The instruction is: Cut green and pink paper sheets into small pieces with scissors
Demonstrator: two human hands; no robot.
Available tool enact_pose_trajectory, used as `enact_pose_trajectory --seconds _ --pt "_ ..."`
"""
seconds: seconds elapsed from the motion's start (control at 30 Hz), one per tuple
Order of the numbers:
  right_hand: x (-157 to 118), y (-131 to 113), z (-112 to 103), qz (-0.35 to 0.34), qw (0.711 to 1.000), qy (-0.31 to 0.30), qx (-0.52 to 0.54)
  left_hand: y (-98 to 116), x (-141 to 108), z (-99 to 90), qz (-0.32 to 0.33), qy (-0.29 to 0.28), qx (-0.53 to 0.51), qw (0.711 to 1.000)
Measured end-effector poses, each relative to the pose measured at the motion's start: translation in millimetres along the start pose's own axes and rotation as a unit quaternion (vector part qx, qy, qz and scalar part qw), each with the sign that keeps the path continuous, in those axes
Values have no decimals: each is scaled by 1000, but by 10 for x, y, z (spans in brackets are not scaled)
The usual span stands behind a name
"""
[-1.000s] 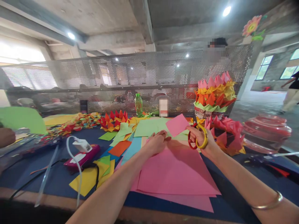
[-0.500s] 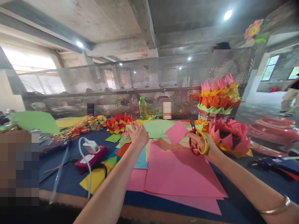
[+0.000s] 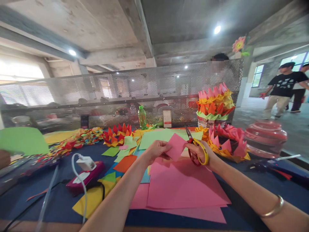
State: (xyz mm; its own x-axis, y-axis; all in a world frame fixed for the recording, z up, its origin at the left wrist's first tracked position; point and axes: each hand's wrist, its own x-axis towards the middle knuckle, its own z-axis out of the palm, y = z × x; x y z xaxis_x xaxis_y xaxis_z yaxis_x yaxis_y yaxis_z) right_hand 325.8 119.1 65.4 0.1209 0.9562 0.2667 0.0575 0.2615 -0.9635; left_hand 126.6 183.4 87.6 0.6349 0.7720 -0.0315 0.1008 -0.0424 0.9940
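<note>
Between my two hands is a small pink paper square [image 3: 177,146], held over large pink sheets [image 3: 185,187]. My left hand [image 3: 158,151] pinches its left edge. My right hand [image 3: 199,153] holds the right corner with its fingertips and also carries scissors with red and yellow handles [image 3: 205,152], their dark blades pointing up and away. Light green sheets [image 3: 154,138] lie behind my hands. Small orange [image 3: 125,163] and green [image 3: 111,151] pieces lie to the left of my left hand.
A magenta power strip [image 3: 85,178] with a white cable lies left. Folded paper rings [image 3: 227,145], a layered paper stack [image 3: 214,101] and a clear jug [image 3: 265,138] stand right. A green bottle [image 3: 142,117] stands behind. Another person's hand [image 3: 4,159] is far left.
My left hand has come from the green sheets to the pink square and taken its left edge. The view has turned right, showing people walking at the right.
</note>
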Motion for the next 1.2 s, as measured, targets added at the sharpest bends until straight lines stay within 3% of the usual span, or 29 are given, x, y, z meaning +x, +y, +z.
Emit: enact_pose_trajectory --seconds 0.33,0.47,0.67,0.83,1.2 --pt "21 39 30 13 1000 3 -10 -46 39 127 2 90 -86 992" --pt "56 59 9 19 999 32 -27 -73 58 153 -17 103 -131 986" --pt "120 -17 -114 18 993 99 -57 -68 93 69 -32 162 -164 973" --pt "143 -54 -160 16 990 120 -65 -61 110 -31 -40 189 -178 965" --pt "146 -29 -181 19 989 125 -74 -31 128 -202 -58 185 -119 974"
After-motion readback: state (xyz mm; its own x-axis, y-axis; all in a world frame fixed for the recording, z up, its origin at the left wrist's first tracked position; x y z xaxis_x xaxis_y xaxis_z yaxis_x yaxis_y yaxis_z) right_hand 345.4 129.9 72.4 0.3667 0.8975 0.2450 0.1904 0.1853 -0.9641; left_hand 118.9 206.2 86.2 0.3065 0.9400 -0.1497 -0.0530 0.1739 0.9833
